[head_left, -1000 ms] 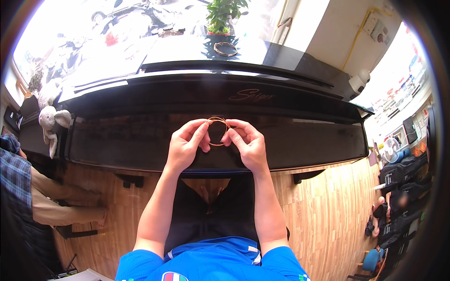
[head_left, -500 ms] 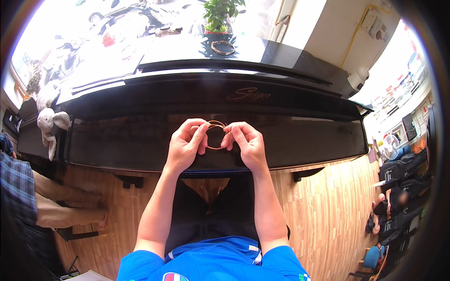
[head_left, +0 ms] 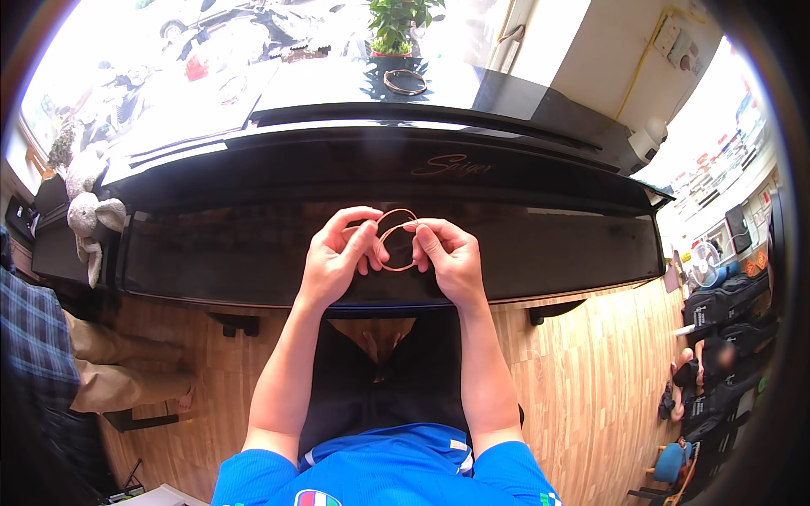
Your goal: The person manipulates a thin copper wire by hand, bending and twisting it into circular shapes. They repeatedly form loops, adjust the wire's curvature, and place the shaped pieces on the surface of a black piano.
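Over the black piano's closed lid, I hold a thin coil of copper-coloured wire (head_left: 396, 269) between my two hands. My left hand (head_left: 331, 263) pinches the coil's left side between thumb and fingers. On the opposite side, my right hand (head_left: 456, 263) grips it between thumb and forefinger. The coil's loops do not lie together: one stands a little above the other at the top. My fingers hide parts of the wire at both sides.
A second wire coil (head_left: 406, 92) lies on the piano top (head_left: 498, 99) by a potted plant (head_left: 393, 29). A plush elephant (head_left: 83, 215) hangs at the left. Another person in a plaid shirt (head_left: 38, 329) is at the left. A fan (head_left: 704, 263) stands far right.
The coil's loops have shifted and spread apart at the top. My right fingers have changed their hold on the wire, and both hands stay at about the same place.
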`<action>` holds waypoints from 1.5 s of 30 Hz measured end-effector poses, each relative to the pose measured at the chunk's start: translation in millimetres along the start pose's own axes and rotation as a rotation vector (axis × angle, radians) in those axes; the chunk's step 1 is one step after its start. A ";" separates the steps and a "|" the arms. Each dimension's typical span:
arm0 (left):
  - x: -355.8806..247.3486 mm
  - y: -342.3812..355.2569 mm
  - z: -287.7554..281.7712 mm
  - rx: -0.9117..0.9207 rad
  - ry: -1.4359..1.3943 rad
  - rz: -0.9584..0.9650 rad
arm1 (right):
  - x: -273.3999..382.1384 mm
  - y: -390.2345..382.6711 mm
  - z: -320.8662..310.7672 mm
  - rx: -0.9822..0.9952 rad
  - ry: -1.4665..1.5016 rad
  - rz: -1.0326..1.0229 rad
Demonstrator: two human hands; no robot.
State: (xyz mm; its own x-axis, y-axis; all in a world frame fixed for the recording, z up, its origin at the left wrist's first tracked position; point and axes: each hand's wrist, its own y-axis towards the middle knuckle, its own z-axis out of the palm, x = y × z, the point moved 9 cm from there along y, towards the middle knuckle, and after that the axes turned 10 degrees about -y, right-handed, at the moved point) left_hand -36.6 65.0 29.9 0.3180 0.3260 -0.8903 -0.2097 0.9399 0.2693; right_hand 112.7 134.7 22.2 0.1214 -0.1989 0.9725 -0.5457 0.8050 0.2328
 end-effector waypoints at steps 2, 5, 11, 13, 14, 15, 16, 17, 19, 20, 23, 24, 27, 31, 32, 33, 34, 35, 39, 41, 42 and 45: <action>2.2 -1.1 2.0 0.046 0.038 -0.045 | 1.2 -0.4 1.0 0.002 -0.004 -0.004; -0.1 -2.9 8.9 0.080 0.064 -0.078 | 1.2 0.1 1.6 0.003 -0.008 -0.008; 8.6 -1.9 -8.1 -0.065 0.049 -0.124 | 5.6 -0.2 1.7 0.025 0.039 -0.012; 7.7 -1.2 -10.9 -0.143 0.045 -0.093 | 3.6 -0.4 2.0 0.049 0.040 -0.011; 6.8 -1.1 -13.4 -0.182 0.042 -0.077 | 6.5 -0.6 2.0 0.047 0.054 -0.035; 3.9 0.2 -12.0 -0.154 0.033 -0.043 | 10.3 -0.8 2.6 0.045 0.069 -0.059; 3.3 0.6 -11.9 -0.152 0.022 -0.037 | 14.0 -1.1 3.3 0.044 0.083 -0.083; 2.6 0.8 -11.6 -0.150 0.012 -0.031 | 14.2 -0.9 2.9 0.012 0.055 -0.075; 2.3 1.0 -11.2 -0.150 0.019 -0.024 | 13.9 -0.5 2.2 -0.052 -0.002 -0.058; 2.6 1.0 -11.5 -0.152 0.036 -0.023 | 12.0 -0.2 3.0 -0.018 -0.002 -0.045; 3.2 0.3 -12.1 -0.151 0.063 -0.030 | 6.5 -0.6 4.1 0.065 -0.015 -0.026; 3.6 0.2 -12.0 -0.149 0.068 -0.034 | 6.1 -1.1 6.5 0.082 -0.029 -0.033; 3.3 0.4 -10.4 -0.136 0.055 -0.014 | 4.4 -2.0 7.5 0.074 -0.077 0.002; 6.6 -0.3 -6.2 -0.103 0.092 -0.041 | 4.7 -2.0 7.1 0.042 -0.098 0.032; 6.0 -0.7 -3.7 -0.077 0.105 -0.051 | 4.9 -2.0 7.9 0.044 -0.108 0.029; 5.6 -0.8 -1.5 -0.051 0.118 -0.062 | 4.6 -2.3 8.7 0.045 -0.118 0.025; 4.1 -0.6 1.1 -0.020 0.123 -0.057 | 4.4 -2.3 9.1 0.046 -0.129 0.021; 3.0 -0.7 3.5 0.012 0.129 -0.053 | 5.0 -2.2 9.1 0.049 -0.127 0.005; 0.4 -0.9 10.5 0.110 0.086 0.012 | 8.7 -1.4 9.1 0.059 -0.091 -0.007; 2.7 -1.8 10.8 0.129 0.085 0.007 | 8.4 -1.5 8.0 0.056 -0.058 0.005; 2.1 -2.3 12.7 0.140 0.084 0.004 | 7.0 -2.2 6.5 0.051 -0.042 0.007; 0.7 -4.2 13.8 0.133 0.190 0.042 | 5.4 -2.8 4.9 0.056 -0.041 -0.011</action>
State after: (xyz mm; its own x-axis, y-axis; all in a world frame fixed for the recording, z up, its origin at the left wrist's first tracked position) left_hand -22.7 62.7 33.2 0.1295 0.3525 -0.9268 -0.0917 0.9349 0.3428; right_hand 110.7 128.7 26.8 0.0944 -0.2315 0.9682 -0.5902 0.7702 0.2417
